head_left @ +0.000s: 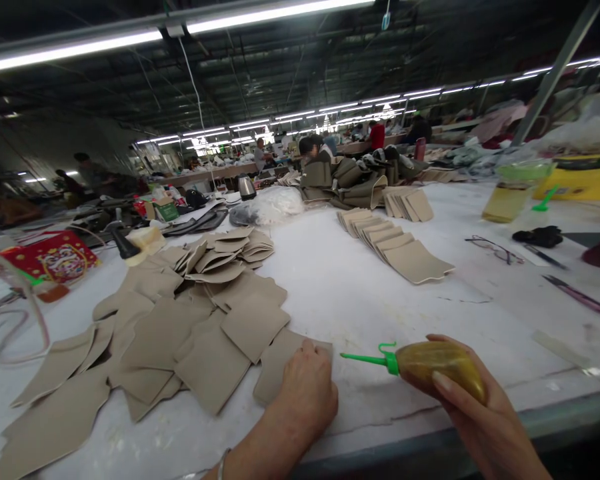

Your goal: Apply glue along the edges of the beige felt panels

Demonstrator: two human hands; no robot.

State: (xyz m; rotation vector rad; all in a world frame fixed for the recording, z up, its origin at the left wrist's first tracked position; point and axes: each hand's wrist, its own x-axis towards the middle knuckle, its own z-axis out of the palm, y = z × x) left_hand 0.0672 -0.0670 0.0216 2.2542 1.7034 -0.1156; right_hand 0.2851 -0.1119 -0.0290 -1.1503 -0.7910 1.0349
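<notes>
My right hand [475, 393] is wrapped around a squeeze glue bottle [435, 367] of amber liquid, tilted on its side. Its long green nozzle [365, 359] points left toward my left hand. Curled closed, my left hand [310, 383] grips a flat beige cut panel [277, 363] near its right edge; the fingertips are hidden beneath the hand. Just left of it spreads a loose heap of similar beige panels [165, 333], overlapping one another on the white table [320, 267].
Overlapping rows of beige panels [410, 257] lie farther back. To the right are glasses [495, 249], pink-handled snips [577, 293] and a tub of amber liquid [510, 193]. A red bag [50, 257] and a black-handled brush [125, 243] are on the left. Dark padded pieces [350, 177] stand behind.
</notes>
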